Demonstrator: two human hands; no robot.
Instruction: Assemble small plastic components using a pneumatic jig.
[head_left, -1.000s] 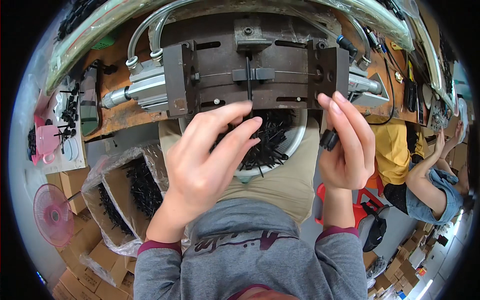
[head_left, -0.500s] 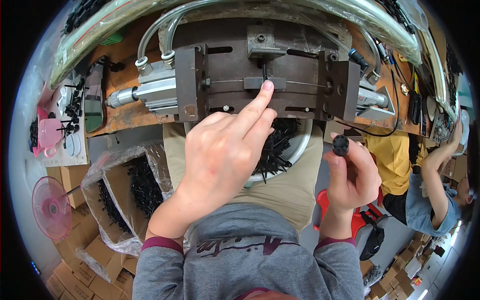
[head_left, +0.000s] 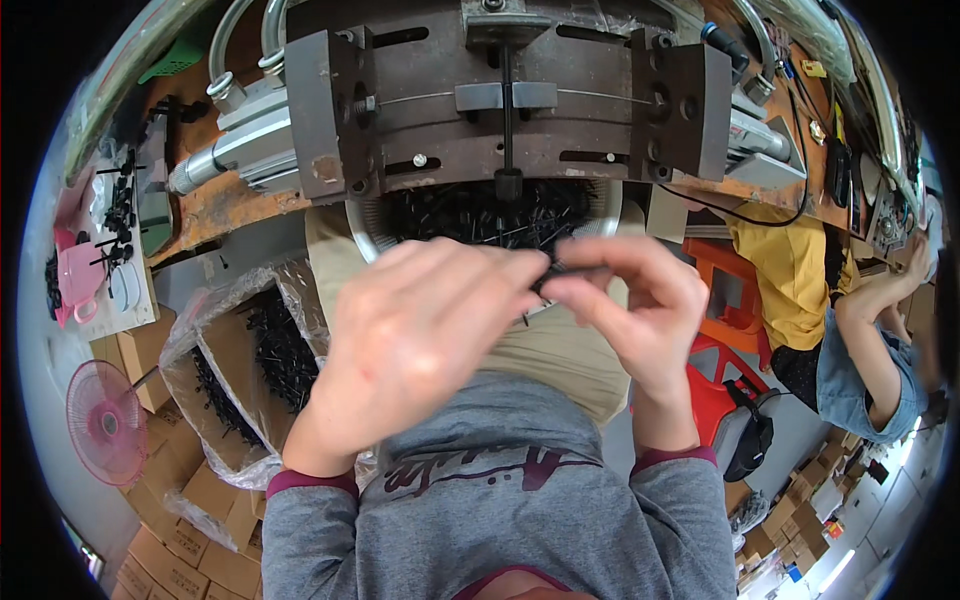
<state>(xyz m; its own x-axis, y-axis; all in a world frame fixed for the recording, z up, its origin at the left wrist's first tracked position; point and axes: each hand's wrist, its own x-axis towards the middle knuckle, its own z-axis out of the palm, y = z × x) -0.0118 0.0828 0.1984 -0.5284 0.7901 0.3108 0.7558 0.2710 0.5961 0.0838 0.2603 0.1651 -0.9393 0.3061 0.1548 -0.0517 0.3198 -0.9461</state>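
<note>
My two hands meet at their fingertips over a white basket [head_left: 362,232] on my lap, filled with thin black plastic parts [head_left: 430,215]. My right hand [head_left: 645,305] pinches a small black plastic part [head_left: 572,274] between thumb and forefinger. Against it, the fingers of my left hand [head_left: 405,325] are drawn together; blur hides what they grip, if anything. Beyond the hands stands a dark metal fixture [head_left: 430,140]. A black rod [head_left: 507,125] with a thicker knob at its near end lies across the fixture's grey middle block [head_left: 478,97], untouched by either hand.
Air cylinders [head_left: 255,140] with hoses flank the fixture on the wooden bench. To the left are a plastic-lined carton [head_left: 235,400] of black parts and a pink fan [head_left: 105,420]. A red stool [head_left: 710,375] and a seated person in a yellow garment [head_left: 775,300] are at right.
My left hand has left the rod on the fixture and come back toward me. My right hand has moved left with its black part to meet it. The view has shifted slightly.
</note>
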